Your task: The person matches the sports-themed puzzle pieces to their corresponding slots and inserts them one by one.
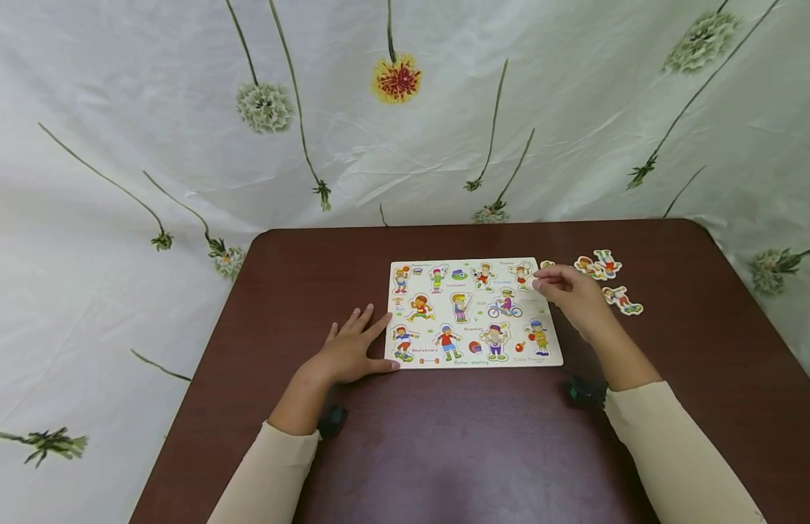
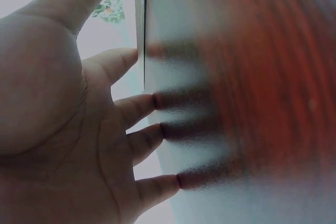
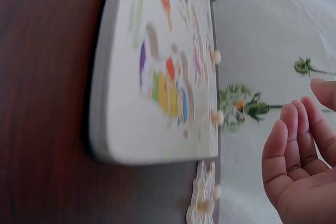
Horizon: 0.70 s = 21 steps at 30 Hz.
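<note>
A white puzzle board (image 1: 444,320) printed with colourful sports figures lies flat on the table. My left hand (image 1: 348,353) is spread beside its left edge; in the left wrist view the fingertips (image 2: 144,106) rest on the tabletop and the index finger touches the board's edge. Above the board's upper right corner is my right hand (image 1: 578,298), its fingertips near the tennis figure piece (image 1: 522,276). In the right wrist view those fingers (image 3: 274,153) are bent loosely, the thumb close to them, and no piece shows between them. Small round knobs (image 3: 217,118) stand up from the pieces.
Right of the board lie several loose figure pieces: two close together (image 1: 606,263), one nearer (image 1: 622,300), and another (image 1: 546,264) partly hidden behind my right hand. The dark brown table (image 1: 437,437) ends at the back before a white flowered cloth (image 1: 444,145).
</note>
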{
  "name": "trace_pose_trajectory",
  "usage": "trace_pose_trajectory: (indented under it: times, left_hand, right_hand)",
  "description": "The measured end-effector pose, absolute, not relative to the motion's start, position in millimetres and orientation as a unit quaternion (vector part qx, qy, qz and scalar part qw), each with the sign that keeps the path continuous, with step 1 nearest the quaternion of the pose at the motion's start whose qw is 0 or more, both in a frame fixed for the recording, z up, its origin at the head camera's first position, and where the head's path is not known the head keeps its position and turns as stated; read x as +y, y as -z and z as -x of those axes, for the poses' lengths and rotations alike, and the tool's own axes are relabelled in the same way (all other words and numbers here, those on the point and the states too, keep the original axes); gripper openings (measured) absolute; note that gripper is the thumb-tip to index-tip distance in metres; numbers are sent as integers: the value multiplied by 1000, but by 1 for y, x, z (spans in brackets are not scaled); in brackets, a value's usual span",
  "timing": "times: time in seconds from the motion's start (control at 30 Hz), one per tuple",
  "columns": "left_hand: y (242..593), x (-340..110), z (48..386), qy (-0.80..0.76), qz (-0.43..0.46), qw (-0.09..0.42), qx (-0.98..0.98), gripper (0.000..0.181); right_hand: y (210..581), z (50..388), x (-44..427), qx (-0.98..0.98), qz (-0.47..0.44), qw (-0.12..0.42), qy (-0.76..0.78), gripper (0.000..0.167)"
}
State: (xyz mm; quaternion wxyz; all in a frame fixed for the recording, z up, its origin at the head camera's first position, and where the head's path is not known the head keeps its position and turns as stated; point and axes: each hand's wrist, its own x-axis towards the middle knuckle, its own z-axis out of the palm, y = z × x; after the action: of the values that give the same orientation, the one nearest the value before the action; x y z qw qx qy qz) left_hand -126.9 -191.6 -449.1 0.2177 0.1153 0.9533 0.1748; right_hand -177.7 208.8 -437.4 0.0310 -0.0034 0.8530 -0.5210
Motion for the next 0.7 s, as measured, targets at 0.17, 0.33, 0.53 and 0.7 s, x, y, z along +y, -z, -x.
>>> trace_pose_trajectory:
  times: [0.17, 0.33, 0.53, 0.7]
  left_hand:
    - [448, -191, 127, -177, -116, 218, 953, 95]
    - [449, -192, 127, -178, -114, 217, 953, 95]
    - [449, -193, 126, -180, -112, 217, 953, 95]
    - [450, -192, 126, -185, -114, 218, 951, 95]
  right_hand:
    - [440, 175, 229, 876, 4, 9, 483, 35]
    - [437, 176, 238, 921, 3, 4, 388, 31]
    - [441, 181, 244, 942, 7, 35, 333, 27]
    - [446, 185, 249, 956, 9, 50, 289, 23]
